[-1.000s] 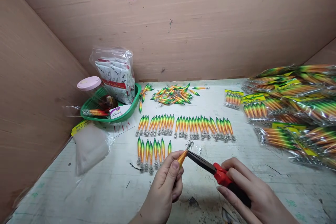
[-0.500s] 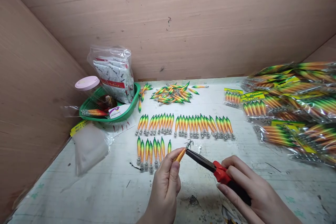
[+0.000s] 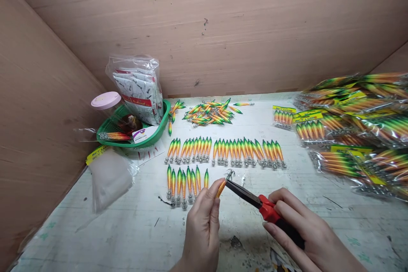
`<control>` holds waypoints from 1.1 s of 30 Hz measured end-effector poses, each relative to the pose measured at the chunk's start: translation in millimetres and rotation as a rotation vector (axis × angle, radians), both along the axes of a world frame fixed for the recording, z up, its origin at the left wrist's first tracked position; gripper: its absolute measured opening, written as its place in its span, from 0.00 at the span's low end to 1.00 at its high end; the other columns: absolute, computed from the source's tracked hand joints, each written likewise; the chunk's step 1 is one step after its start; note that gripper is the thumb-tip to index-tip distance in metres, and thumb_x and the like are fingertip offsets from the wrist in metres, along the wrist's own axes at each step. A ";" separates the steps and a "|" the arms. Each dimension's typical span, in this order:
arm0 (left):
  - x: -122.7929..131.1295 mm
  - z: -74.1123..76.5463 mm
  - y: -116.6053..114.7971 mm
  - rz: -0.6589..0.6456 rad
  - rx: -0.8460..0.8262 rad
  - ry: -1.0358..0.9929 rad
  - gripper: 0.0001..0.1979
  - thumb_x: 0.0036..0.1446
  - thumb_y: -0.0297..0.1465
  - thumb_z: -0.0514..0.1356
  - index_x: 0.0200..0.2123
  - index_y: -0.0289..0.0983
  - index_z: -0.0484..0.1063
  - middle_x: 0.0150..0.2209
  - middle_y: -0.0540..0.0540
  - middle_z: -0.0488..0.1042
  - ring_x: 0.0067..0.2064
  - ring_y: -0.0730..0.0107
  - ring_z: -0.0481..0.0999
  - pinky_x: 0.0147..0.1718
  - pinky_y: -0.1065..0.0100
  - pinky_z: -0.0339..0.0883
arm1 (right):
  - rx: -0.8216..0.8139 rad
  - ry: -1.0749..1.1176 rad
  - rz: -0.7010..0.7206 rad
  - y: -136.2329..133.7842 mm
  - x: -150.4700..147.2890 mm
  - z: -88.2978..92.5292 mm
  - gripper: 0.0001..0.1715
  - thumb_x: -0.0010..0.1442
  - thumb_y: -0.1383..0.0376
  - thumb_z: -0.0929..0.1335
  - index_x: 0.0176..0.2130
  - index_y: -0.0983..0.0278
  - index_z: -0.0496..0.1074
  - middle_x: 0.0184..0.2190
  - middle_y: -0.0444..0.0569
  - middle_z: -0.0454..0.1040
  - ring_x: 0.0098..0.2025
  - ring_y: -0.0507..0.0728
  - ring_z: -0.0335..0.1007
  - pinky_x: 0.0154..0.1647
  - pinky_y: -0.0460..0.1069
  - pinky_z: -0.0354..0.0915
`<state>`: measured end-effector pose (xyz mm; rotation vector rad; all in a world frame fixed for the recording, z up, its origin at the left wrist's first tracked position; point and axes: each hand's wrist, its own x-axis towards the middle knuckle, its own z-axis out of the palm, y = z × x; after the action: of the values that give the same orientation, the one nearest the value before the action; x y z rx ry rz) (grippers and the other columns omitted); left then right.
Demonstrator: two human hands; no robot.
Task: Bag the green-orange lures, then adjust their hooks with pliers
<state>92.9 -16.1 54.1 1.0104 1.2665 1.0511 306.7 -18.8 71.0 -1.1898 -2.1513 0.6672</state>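
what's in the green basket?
Green basket: a bag of printed packets, a pink-lidded jar, a white card, bagged red-orange lures sticking past the left rim. The bottom, and anything beneath these, is covered.

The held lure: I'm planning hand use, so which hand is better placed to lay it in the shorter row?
Probably the left hand: it holds the lure and is nearer the shorter row, while the right hand is taken up by the pliers, their tips at the lure's hook end.
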 end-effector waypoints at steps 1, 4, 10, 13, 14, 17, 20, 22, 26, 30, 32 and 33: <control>2.4 -1.2 -1.2 0.027 0.051 0.067 0.20 0.61 0.40 0.56 0.54 0.42 0.72 0.48 0.39 0.74 0.40 0.61 0.71 0.33 0.67 0.66 | 0.004 -0.002 0.003 -0.2 0.4 -0.5 0.05 0.65 0.69 0.62 0.35 0.60 0.63 0.34 0.47 0.66 0.34 0.51 0.69 0.33 0.42 0.68; 7.6 -4.9 -4.2 0.050 0.173 0.214 0.20 0.64 0.39 0.52 0.54 0.42 0.73 0.50 0.38 0.73 0.47 0.58 0.71 0.43 0.65 0.67 | 0.037 -0.024 0.012 -0.5 2.7 -3.5 0.04 0.64 0.69 0.62 0.37 0.60 0.64 0.34 0.47 0.67 0.35 0.52 0.70 0.34 0.42 0.68; 6.4 -9.7 -4.9 0.014 0.200 0.211 0.21 0.64 0.39 0.51 0.56 0.39 0.71 0.51 0.35 0.74 0.45 0.58 0.73 0.45 0.62 0.68 | 0.120 -0.037 0.026 2.0 7.3 -10.1 0.05 0.62 0.69 0.64 0.39 0.60 0.65 0.31 0.46 0.69 0.34 0.54 0.72 0.35 0.44 0.69; 7.7 -8.5 -4.3 0.041 0.230 0.194 0.20 0.64 0.37 0.52 0.55 0.40 0.72 0.50 0.36 0.75 0.47 0.56 0.74 0.48 0.60 0.67 | 0.092 -0.017 0.030 3.4 6.3 -8.0 0.04 0.63 0.69 0.63 0.38 0.60 0.65 0.31 0.47 0.69 0.33 0.54 0.71 0.32 0.44 0.68; 8.5 -7.8 -4.1 0.049 0.241 0.197 0.20 0.64 0.37 0.52 0.55 0.40 0.72 0.51 0.36 0.75 0.48 0.56 0.73 0.49 0.60 0.67 | 0.072 -0.009 0.031 3.7 5.7 -6.7 0.04 0.63 0.68 0.63 0.37 0.60 0.66 0.32 0.48 0.69 0.33 0.54 0.71 0.31 0.44 0.68; 10.4 -6.3 -4.4 0.074 0.288 0.216 0.20 0.64 0.35 0.52 0.56 0.40 0.71 0.51 0.37 0.75 0.51 0.56 0.73 0.50 0.61 0.67 | 0.010 0.014 0.032 3.8 4.1 -3.5 0.05 0.64 0.68 0.62 0.37 0.61 0.66 0.33 0.49 0.69 0.34 0.54 0.71 0.32 0.44 0.69; 10.0 -6.7 -5.7 0.074 0.355 0.254 0.19 0.65 0.34 0.51 0.56 0.40 0.71 0.52 0.38 0.75 0.54 0.58 0.72 0.52 0.63 0.66 | -0.028 0.052 0.050 2.3 4.6 -3.1 0.05 0.64 0.68 0.61 0.36 0.61 0.66 0.33 0.48 0.69 0.34 0.53 0.70 0.32 0.44 0.69; 9.3 -6.9 -6.4 0.064 0.381 0.286 0.20 0.65 0.33 0.50 0.57 0.40 0.70 0.52 0.38 0.74 0.55 0.59 0.71 0.53 0.64 0.65 | -0.040 0.068 0.052 0.9 5.8 -4.1 0.05 0.64 0.68 0.62 0.36 0.61 0.65 0.33 0.48 0.68 0.34 0.53 0.70 0.33 0.43 0.69; 10.3 -4.0 -6.8 0.050 0.376 0.322 0.20 0.66 0.33 0.49 0.57 0.40 0.70 0.52 0.39 0.75 0.56 0.59 0.71 0.53 0.64 0.65 | -0.056 0.070 0.051 -1.0 7.2 -5.9 0.04 0.65 0.68 0.62 0.37 0.61 0.65 0.34 0.48 0.68 0.35 0.52 0.69 0.34 0.43 0.69; 12.5 -1.1 -6.6 0.048 0.322 0.334 0.20 0.65 0.34 0.48 0.57 0.40 0.69 0.52 0.38 0.74 0.53 0.58 0.73 0.50 0.64 0.67 | -0.068 0.069 0.038 -1.2 5.4 -2.6 0.05 0.65 0.68 0.61 0.36 0.61 0.65 0.33 0.48 0.68 0.34 0.53 0.70 0.33 0.43 0.69; 12.6 -2.1 -6.9 0.052 0.320 0.344 0.20 0.65 0.34 0.48 0.57 0.40 0.70 0.50 0.37 0.75 0.49 0.58 0.75 0.47 0.64 0.69 | -0.062 0.066 0.026 -1.0 4.2 1.4 0.06 0.65 0.68 0.61 0.35 0.61 0.65 0.32 0.48 0.68 0.33 0.53 0.70 0.32 0.43 0.69; 12.4 -3.3 -7.1 0.056 0.325 0.353 0.20 0.65 0.34 0.49 0.57 0.41 0.70 0.47 0.37 0.76 0.48 0.58 0.75 0.47 0.64 0.69 | -0.057 0.062 0.025 -0.8 3.6 3.6 0.06 0.65 0.68 0.61 0.35 0.61 0.65 0.32 0.47 0.68 0.33 0.53 0.70 0.32 0.43 0.69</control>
<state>105.3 -23.3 50.8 1.4639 1.4401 1.1819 310.4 -19.6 74.6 -1.1583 -2.1111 0.7713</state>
